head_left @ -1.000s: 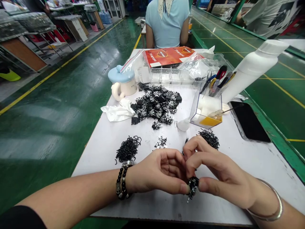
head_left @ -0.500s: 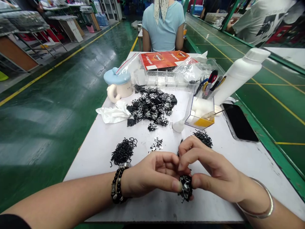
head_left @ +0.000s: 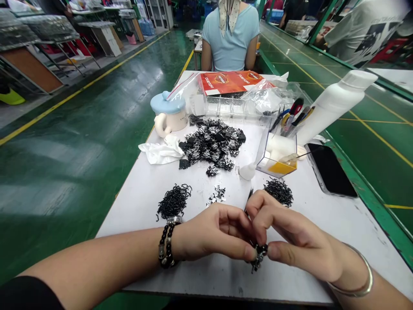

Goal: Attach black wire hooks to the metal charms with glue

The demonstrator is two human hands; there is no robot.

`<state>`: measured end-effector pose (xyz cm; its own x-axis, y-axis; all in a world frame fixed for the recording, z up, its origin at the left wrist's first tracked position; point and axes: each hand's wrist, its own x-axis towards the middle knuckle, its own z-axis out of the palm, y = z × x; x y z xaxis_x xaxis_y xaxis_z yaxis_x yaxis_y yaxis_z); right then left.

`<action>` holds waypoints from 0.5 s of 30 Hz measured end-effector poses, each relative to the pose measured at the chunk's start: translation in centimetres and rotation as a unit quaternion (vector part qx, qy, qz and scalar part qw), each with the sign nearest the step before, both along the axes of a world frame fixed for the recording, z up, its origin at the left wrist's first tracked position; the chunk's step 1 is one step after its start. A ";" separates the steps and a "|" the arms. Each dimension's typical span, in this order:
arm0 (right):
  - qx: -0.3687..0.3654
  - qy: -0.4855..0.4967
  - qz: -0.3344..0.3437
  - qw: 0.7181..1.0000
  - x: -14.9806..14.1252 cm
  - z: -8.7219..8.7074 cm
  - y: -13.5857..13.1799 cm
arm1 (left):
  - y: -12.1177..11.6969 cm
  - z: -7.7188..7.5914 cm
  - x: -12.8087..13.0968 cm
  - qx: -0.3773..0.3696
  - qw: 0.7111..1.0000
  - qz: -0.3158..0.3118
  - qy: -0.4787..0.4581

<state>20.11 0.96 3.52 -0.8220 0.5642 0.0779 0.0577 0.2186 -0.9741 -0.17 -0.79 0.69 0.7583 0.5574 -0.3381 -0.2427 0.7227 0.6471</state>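
My left hand (head_left: 214, 234) and my right hand (head_left: 292, 239) meet over the near edge of the white table (head_left: 322, 215). Both pinch one small black and silver metal part (head_left: 259, 255) between thumbs and fingers. A beaded bracelet is on my left wrist and a silver bangle on my right. A big heap of similar black and silver parts (head_left: 213, 144) lies at the table's middle. Closer to me are a pile of thin black hooks (head_left: 173, 200), a few silver pieces (head_left: 217, 193) and a second dark pile (head_left: 279, 191).
A blue-lidded mug (head_left: 169, 114), a white cloth (head_left: 159, 151), a clear box with tools (head_left: 280, 148), a tall white bottle (head_left: 335, 103), a phone (head_left: 331, 170) and red packets (head_left: 230, 81) stand on the table. A person in a light blue top (head_left: 230, 36) sits beyond it.
The view shifted slightly as my head moved. My hands stay together on the small part, with the fingers turning it a little.
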 end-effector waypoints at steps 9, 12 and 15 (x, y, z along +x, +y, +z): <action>0.027 -0.010 -0.012 1.000 0.0 -0.6 0.2 | 0.1 -0.2 0.2 -0.017 0.999 0.028 -0.023; 0.005 0.019 -0.031 0.999 0.3 -0.7 0.3 | 0.0 0.1 0.2 -0.024 0.998 0.033 -0.052; 0.102 0.012 -0.132 0.986 1.7 0.6 -0.2 | 0.0 0.3 0.2 -0.031 0.997 0.027 -0.063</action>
